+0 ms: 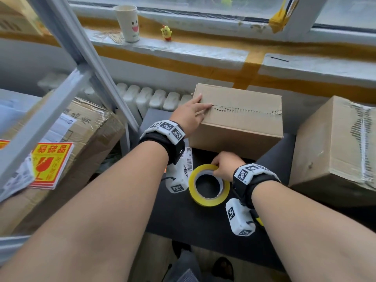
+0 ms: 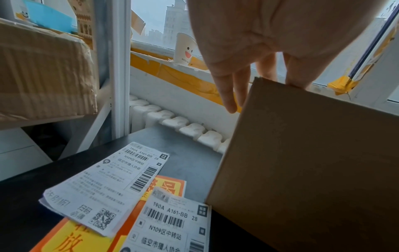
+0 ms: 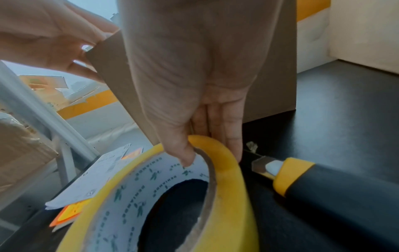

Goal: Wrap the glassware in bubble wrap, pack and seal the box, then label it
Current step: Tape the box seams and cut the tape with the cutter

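A closed brown cardboard box (image 1: 240, 119) stands on the black table (image 1: 183, 216), its top flaps meeting along a ragged seam. My left hand (image 1: 191, 112) lies flat on the box's left top corner with straight fingers (image 2: 226, 95), and the box's side (image 2: 313, 170) fills the right of the left wrist view. A roll of yellow tape (image 1: 208, 185) lies in front of the box. My right hand (image 1: 223, 164) pinches the roll's far rim, thumb inside the core (image 3: 183, 153) and fingers outside on the tape (image 3: 224, 158). No glassware or bubble wrap is visible.
White shipping labels (image 2: 103, 185) and orange-yellow fragile stickers (image 2: 166, 185) lie left of the box. A yellow and black box cutter (image 3: 313, 185) lies right of the roll. Another carton (image 1: 335, 151) stands at right, a sticker stack (image 1: 50, 165) on a carton at left.
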Available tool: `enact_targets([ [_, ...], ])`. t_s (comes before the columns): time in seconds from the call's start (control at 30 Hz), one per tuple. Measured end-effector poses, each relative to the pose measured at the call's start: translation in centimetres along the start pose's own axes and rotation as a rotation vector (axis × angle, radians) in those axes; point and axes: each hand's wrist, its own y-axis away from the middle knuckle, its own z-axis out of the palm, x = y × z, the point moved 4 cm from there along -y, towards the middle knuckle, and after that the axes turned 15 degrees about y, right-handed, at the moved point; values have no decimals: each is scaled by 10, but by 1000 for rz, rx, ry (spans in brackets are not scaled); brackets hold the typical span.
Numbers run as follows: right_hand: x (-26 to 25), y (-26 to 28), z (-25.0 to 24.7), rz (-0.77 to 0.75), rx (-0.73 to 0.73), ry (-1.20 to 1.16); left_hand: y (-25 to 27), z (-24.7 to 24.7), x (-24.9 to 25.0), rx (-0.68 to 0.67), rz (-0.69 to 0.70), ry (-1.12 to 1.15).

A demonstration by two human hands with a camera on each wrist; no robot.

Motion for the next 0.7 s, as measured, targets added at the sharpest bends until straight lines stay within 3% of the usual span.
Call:
enact_targets([
  [0.33,17,50,-57,-10,24,-154,3,-15,31,-68,-102,-152],
  [0.5,29,82,-104,6,127,-247,10,-35,71,-20,-24,-167],
  [0.63,46,100,-136,60,264,-435,14,-53,100,107,31,-37],
  [0.7,55,109,-149,106,407,-538,14,-54,107,91,-30,183],
])
